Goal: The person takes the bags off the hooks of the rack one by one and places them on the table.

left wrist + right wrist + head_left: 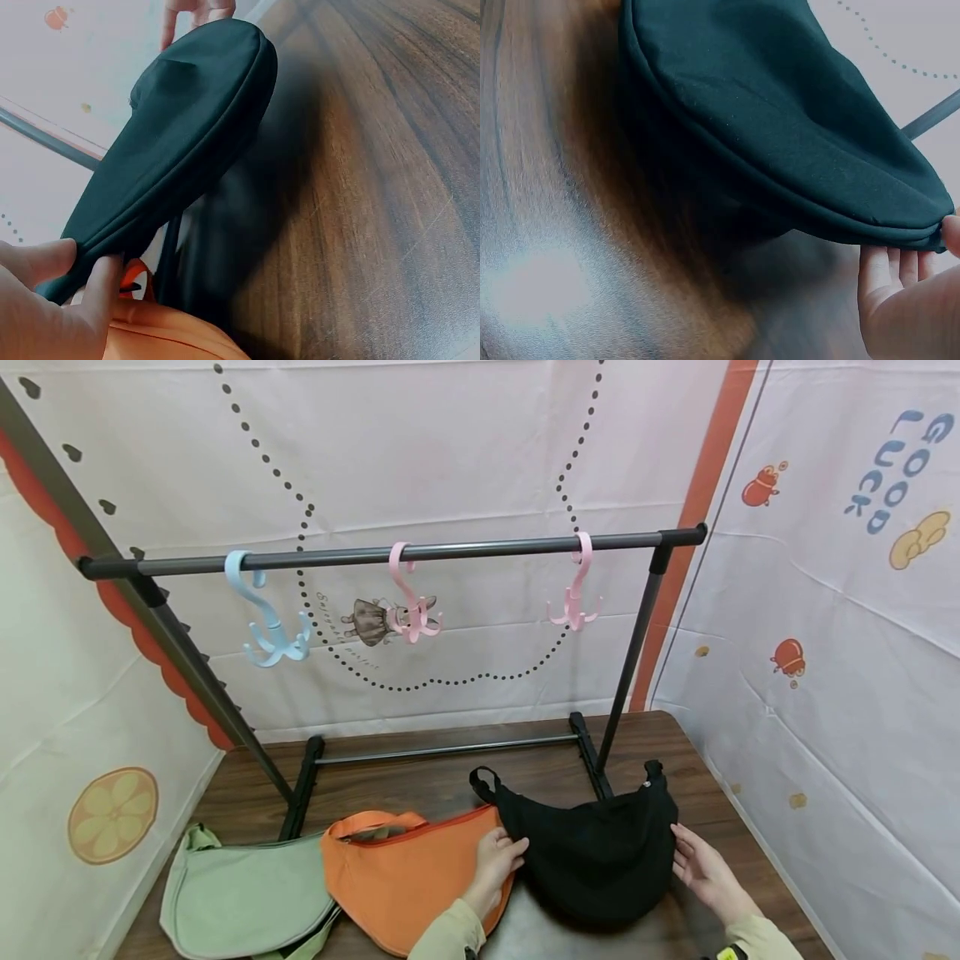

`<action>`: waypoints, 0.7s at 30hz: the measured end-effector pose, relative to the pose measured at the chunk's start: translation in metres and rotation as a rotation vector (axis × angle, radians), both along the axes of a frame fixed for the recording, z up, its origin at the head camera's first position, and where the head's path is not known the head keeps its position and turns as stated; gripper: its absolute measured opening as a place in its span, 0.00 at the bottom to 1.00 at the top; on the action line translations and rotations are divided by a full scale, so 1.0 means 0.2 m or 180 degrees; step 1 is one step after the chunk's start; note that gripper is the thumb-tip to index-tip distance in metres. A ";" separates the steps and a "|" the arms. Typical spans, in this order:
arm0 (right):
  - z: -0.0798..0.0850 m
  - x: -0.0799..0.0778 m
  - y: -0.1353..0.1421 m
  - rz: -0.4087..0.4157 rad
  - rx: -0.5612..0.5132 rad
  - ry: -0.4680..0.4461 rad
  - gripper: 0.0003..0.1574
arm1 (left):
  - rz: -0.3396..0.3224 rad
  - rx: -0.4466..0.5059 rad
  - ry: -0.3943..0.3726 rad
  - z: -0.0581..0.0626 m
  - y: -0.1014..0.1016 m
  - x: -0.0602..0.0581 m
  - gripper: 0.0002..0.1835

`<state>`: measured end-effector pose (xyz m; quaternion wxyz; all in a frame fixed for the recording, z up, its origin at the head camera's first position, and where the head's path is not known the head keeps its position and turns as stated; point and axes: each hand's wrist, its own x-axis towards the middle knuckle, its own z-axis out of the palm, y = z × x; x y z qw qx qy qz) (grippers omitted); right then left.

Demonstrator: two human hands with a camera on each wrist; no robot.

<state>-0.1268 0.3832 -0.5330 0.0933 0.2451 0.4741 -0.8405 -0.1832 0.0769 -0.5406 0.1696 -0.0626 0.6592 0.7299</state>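
Note:
A black shoulder bag (592, 852) is held between both hands at the right of the table, tilted and partly raised off the wood. My left hand (493, 864) pinches its left edge between thumb and fingers, as the left wrist view shows. On the opposite edge my right hand (911, 300) grips the seam, thumb on top and fingers beneath. Beside the left hand lies an orange shoulder bag (420, 877), its strap looped on top. Farther left is a pale green bag (251, 893).
Behind the bags stands a black rack (480, 552) with a horizontal bar. From it hang a blue hook (273, 639), a pink hook (412, 610) and another pink hook (576, 602). Printed cloth walls (825, 635) surround the wooden table (712, 827).

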 end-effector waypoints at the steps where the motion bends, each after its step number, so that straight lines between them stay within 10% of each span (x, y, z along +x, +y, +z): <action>1: -0.01 0.00 0.00 0.0003 0.0067 0.0005 0.15 | 0.0009 -0.0019 -0.0006 -0.01 0.00 0.00 0.21; 21: -0.18 -0.05 0.00 0.0011 0.0356 -0.0015 0.14 | 0.0134 -0.0081 0.0028 -0.07 0.04 -0.01 0.32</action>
